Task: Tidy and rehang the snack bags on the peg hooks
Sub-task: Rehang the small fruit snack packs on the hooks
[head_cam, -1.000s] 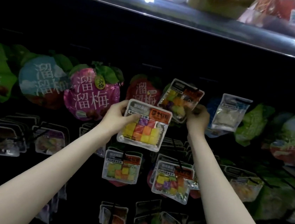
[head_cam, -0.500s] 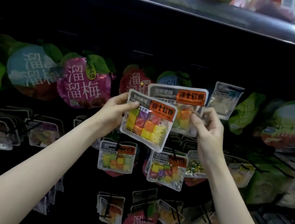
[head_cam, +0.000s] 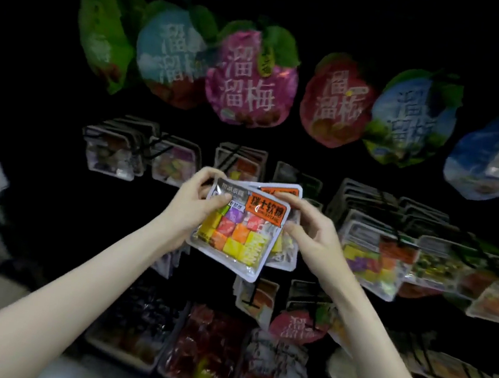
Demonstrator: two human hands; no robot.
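though half-overlapped, two bright candy bags (head_cam: 238, 231)

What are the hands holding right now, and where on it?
Two stacked candy packs: left hand grips the top-left corner, right hand pinches the right edge.

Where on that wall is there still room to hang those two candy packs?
A dark gap lies left of the left hand, below the clear packs. Right of the right hand, the peg rows are packed. The trays below are full. Both hands hold the candy packs.
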